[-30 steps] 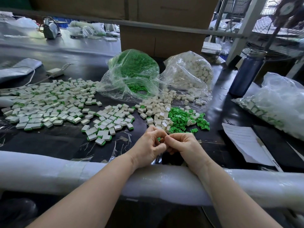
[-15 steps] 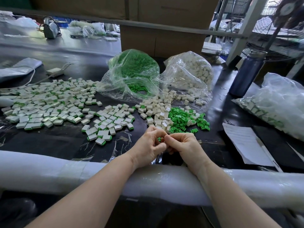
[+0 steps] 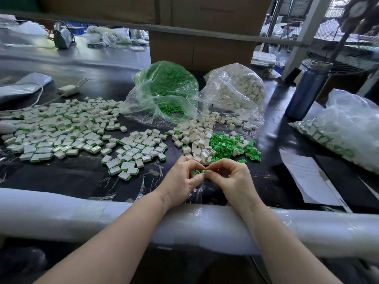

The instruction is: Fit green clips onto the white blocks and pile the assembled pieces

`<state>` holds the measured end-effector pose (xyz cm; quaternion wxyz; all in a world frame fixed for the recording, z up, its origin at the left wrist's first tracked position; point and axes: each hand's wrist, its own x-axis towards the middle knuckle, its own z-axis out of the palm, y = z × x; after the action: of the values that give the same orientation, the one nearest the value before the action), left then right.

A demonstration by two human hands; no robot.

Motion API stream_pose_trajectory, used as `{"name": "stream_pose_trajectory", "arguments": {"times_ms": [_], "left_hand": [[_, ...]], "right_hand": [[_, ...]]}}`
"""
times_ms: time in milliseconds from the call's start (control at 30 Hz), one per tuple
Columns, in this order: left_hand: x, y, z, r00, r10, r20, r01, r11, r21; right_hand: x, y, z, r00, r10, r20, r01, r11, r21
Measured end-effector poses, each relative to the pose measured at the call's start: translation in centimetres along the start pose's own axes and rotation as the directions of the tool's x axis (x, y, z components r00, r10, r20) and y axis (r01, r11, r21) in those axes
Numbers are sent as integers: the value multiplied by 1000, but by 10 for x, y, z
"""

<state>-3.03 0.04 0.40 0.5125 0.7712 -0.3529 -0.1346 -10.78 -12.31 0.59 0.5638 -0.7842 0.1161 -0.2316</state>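
Observation:
My left hand (image 3: 182, 181) and my right hand (image 3: 233, 181) meet fingertip to fingertip near the table's front edge. Between them they pinch a small green clip (image 3: 202, 171); whether a white block is in the grip is hidden by the fingers. Just beyond the hands lie loose white blocks (image 3: 196, 140) and loose green clips (image 3: 225, 145). Assembled pieces, white with a green edge (image 3: 131, 156), spread in a wide layer to the left (image 3: 55, 132).
An open bag of green clips (image 3: 166, 93) and a bag of white blocks (image 3: 235, 91) stand behind the loose parts. A blue bottle (image 3: 305, 91), a bag of pieces (image 3: 344, 128) and paper sheets (image 3: 307, 177) are on the right. A padded white rail (image 3: 82, 214) runs along the front.
Both hands stay in the same spot with the fingertips together; the fingers have shifted slightly around the green clip.

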Motion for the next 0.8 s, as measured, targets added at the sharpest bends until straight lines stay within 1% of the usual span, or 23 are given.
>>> {"name": "stream_pose_trajectory", "arguments": {"times_ms": [133, 233, 300, 367, 467, 533, 600, 633, 700, 767, 800], "left_hand": [[0, 0, 1, 1000, 4, 1, -4, 1000, 23], [1, -1, 1, 1000, 1, -4, -1, 1000, 11], [1, -3, 0, 1000, -4, -19, 5, 1000, 19], [1, -4, 0, 998, -31, -56, 30, 999, -21], [1, -6, -2, 979, -106, -172, 89, 991, -101], [3, -12, -4, 934, -149, -324, 132, 989, -73], [5, -19, -8, 844, -188, -502, 177, 982, -70], [7, -23, -11, 796, -218, -565, 199, 975, -96], [9, -28, -15, 724, -295, -624, 241, 955, -172], [11, -29, -18, 683, -357, -637, 267, 934, -238], [11, -28, -18, 674, -378, -635, 282, 926, -253]], "right_hand": [[1, 0, 1, 1000, 5, 20, -2, 991, -131], [2, 0, 1, 999, 30, 25, -27, 994, -110], [2, 0, 1, 1000, 25, -5, -25, 995, -93], [2, 1, 0, 998, 19, -65, -24, 996, -90], [3, 4, -2, 991, 16, -136, -39, 985, -171], [3, 6, -3, 986, 30, -162, -63, 978, -199], [4, 9, -3, 980, 43, -193, -83, 976, -202], [5, 10, -4, 975, 47, -216, -89, 977, -192], [6, 12, -6, 960, 54, -276, -101, 982, -159], [7, 15, -9, 933, 70, -352, -117, 986, -115], [8, 16, -11, 914, 79, -397, -121, 989, -84]]}}
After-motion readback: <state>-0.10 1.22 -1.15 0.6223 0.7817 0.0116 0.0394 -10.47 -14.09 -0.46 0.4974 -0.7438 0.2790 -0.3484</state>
